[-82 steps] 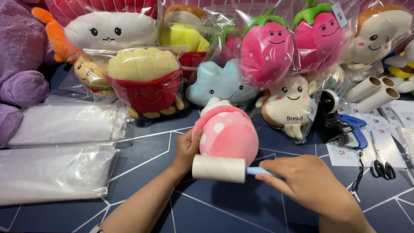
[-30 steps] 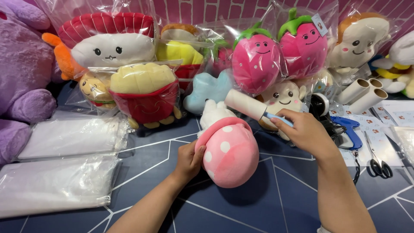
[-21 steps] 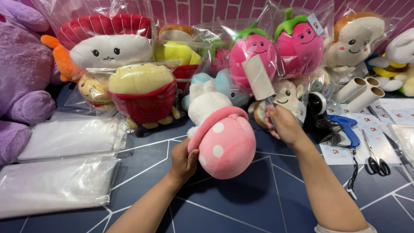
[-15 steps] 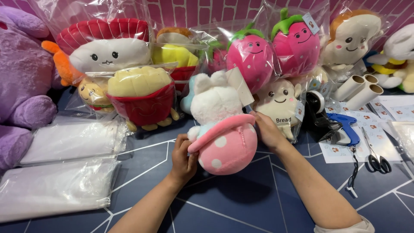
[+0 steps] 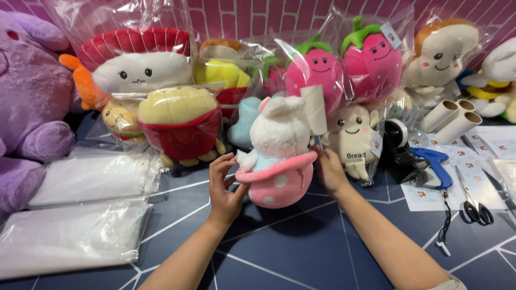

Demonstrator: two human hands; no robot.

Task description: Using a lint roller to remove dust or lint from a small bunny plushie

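Since the earliest frame the plush (image 5: pixel 277 156) has been turned upright: then it lay pink cap toward the camera with the lint roller (image 5: pixel 314 110) pressed low against its near side; now its white rabbit head points up above the spotted pink cup, and the roller stands upright just right of the head, lifted off the table. The left hand (image 5: pixel 224 188) has stayed on the plush's left side throughout; the right hand (image 5: pixel 329 171) has swung out to the right and come back in.

The left hand is curled loosely, fingertips touching the pink rim at the plush's left. The right hand closes around the roller's handle while resting against the plush's right side. The plush sits mid-table on the dark blue surface (image 5: pixel 301 247), just near of the row of bagged toys.

Counts: two strawberry plushes (image 5: pixel 344 67) in bags at the far centre; one sushi plush (image 5: pixel 137 62) far left; one fries plush (image 5: pixel 180 126) just near of it; one purple plush (image 5: pixel 27 96) at the left edge; one toast plush (image 5: pixel 443 51) far right. Two flat plastic bags (image 5: pixel 80 209) lie at near left. Two spare rolls (image 5: pixel 449 118) lie at right, with one tape dispenser (image 5: pixel 400 147), one blue tool (image 5: pixel 435 166) and one pair of scissors (image 5: pixel 473 198).
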